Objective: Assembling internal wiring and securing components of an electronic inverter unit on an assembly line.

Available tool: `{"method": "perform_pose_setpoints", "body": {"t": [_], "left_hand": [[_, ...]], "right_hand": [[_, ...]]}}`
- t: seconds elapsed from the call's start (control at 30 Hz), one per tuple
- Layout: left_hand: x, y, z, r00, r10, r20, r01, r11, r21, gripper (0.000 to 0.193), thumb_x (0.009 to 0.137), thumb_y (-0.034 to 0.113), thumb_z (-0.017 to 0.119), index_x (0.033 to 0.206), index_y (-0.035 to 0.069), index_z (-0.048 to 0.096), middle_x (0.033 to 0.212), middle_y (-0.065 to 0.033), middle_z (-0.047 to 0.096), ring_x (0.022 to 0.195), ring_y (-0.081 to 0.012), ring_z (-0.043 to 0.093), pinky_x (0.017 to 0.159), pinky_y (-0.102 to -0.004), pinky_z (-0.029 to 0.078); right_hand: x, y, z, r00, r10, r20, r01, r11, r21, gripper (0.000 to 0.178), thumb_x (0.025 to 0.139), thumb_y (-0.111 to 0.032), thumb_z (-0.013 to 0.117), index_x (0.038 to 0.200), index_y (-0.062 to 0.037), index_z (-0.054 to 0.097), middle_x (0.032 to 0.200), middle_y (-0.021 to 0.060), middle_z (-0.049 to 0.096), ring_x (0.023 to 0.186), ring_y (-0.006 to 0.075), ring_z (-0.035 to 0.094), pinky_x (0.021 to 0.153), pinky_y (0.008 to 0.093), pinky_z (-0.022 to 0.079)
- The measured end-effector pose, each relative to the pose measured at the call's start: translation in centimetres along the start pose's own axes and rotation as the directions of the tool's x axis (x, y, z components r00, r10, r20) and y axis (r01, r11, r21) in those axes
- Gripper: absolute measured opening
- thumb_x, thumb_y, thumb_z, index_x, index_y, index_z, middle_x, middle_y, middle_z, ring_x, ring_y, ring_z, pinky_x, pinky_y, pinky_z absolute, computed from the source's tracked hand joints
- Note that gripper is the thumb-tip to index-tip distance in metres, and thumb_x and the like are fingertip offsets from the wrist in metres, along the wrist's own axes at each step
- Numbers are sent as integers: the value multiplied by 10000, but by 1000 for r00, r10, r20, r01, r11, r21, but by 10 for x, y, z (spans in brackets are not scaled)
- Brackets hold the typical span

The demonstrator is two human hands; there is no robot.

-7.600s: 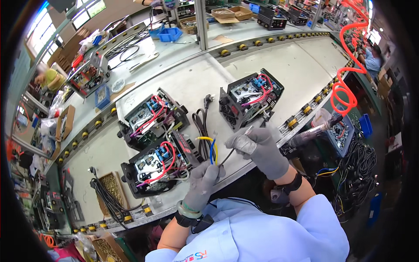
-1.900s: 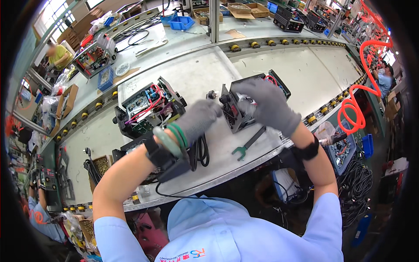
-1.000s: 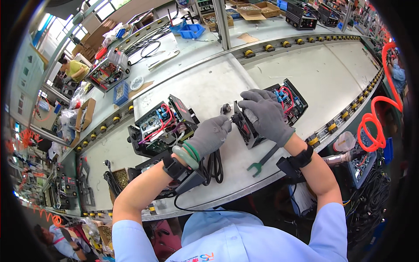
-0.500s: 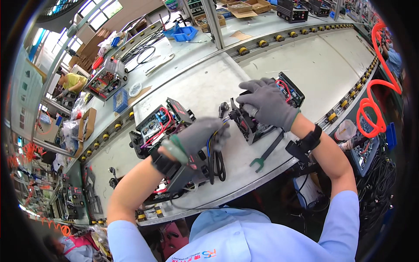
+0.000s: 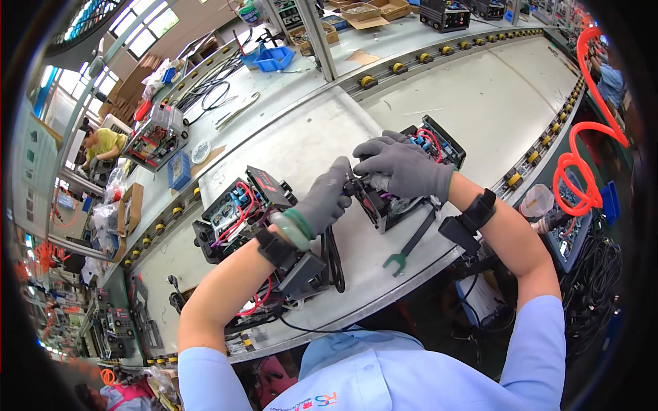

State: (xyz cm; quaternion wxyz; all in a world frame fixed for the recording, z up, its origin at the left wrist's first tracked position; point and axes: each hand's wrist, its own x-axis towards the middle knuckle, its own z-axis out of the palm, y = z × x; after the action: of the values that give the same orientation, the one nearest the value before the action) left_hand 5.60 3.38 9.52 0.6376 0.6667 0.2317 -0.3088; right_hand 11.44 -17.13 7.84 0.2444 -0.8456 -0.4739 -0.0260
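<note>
My left hand [image 5: 322, 200], in a grey glove, is closed at the near left side of a small black-panelled electrical unit [image 5: 376, 207]. A black power cable [image 5: 334, 264] hangs in a loop below that hand; its end is hidden by the fingers. My right hand [image 5: 406, 168], gloved too, bends its fingers over the top of the same unit and grips it, with some clear plastic under the palm. To the right of the unit lies a green open-ended spanner [image 5: 395, 263] with a dark handle.
Open units with red wires stand left [image 5: 236, 216] and behind my right hand [image 5: 444, 140]; another unit [image 5: 301, 284] sits under my left forearm. Rollers [image 5: 369, 81] edge the bench. A coiled orange hose [image 5: 579, 164] hangs right. A person in yellow [image 5: 106, 145] works far left.
My left hand has moved away from me to the unit's panel, and the coloured wires seen by its fingers are now hidden. My right hand stays on the unit; the view has shifted slightly.
</note>
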Motion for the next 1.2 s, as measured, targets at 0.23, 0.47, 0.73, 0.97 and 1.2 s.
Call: {"method": "perform_pose_setpoints", "body": {"t": [0.23,0.47,0.73,0.97,1.2], "left_hand": [[16,-10,2,968,178,-174,-191,980,-58,526,967,550,465,1034,35,547,794,-52,569,550,-160,557,492,-279,473],[-70,-43,-9,979,42,200,26,945,-327,292,989,232,472,1176,15,530,818,-43,567,744,-180,613,647,-349,523],[-72,-42,-14,987,143,74,-151,982,117,286,1011,212,454,1247,74,540,710,56,421,539,-33,386,464,-196,319],[-47,-52,-32,839,533,112,-518,716,468,325,993,133,467,1298,51,546,687,40,440,538,-49,389,482,-242,355],[-27,-18,-11,851,483,207,-524,749,405,315,1008,195,483,1267,39,571,679,24,501,522,-49,410,482,-235,362]], "right_hand": [[8,8,-12,991,-10,130,-2,995,95,214,885,-222,586,1005,-99,713,1320,70,554,1236,287,478,1092,399,316],[8,13,-12,988,7,155,-27,992,126,271,930,-267,539,962,-50,699,1312,114,558,1214,303,472,1057,430,336],[5,2,1,999,50,3,-50,994,96,321,835,-356,730,776,-42,697,1201,82,627,1158,298,530,1044,385,353],[7,-6,9,944,258,-204,-173,917,360,172,831,-159,739,765,-11,680,1058,95,670,923,185,630,796,304,505],[-10,4,-11,841,308,-444,-310,948,70,199,822,-219,727,770,-28,701,932,76,700,877,219,658,814,345,492]]}}
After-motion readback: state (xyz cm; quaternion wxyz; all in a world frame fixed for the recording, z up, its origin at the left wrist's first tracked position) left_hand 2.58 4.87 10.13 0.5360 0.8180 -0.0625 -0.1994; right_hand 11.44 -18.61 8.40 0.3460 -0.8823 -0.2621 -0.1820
